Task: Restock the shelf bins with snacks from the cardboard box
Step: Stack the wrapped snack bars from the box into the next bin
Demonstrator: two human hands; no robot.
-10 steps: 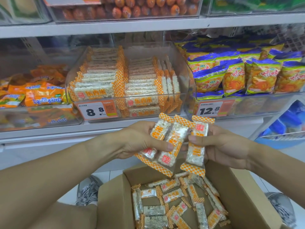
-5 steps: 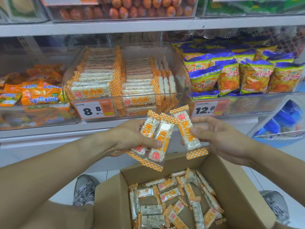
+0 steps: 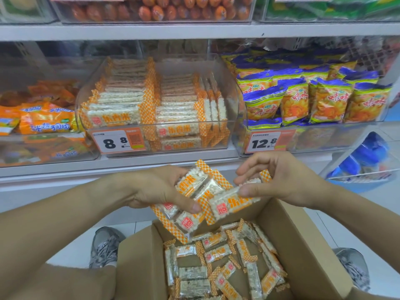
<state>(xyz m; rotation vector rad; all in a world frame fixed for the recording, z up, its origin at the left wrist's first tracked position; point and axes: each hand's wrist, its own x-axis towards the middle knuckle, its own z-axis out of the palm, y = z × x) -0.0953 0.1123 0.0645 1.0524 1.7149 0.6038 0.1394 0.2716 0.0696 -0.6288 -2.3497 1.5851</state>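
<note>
My left hand (image 3: 158, 189) grips a small bundle of orange-checked rice-cracker packs (image 3: 192, 195) above the open cardboard box (image 3: 311, 252). My right hand (image 3: 279, 180) pinches one more pack (image 3: 229, 205) by thumb and fingers, laid sideways against the bundle's right side. Several more packs (image 3: 218, 267) lie loose in the box bottom. On the shelf straight ahead stands the clear bin (image 3: 236, 105) stacked with the same packs, a price tag 8.8 (image 3: 119, 140) on its front.
A bin of orange snack bags (image 3: 43, 120) sits left of the cracker bin; a bin of blue-and-yellow chip bags (image 3: 313, 98) sits right. An upper shelf holds sausages (image 3: 162, 9). My shoes (image 3: 106, 247) flank the box on the white tile floor.
The pack in my right hand has turned from upright to sideways and come down against the bundle. Both hands have sunk a little toward the box.
</note>
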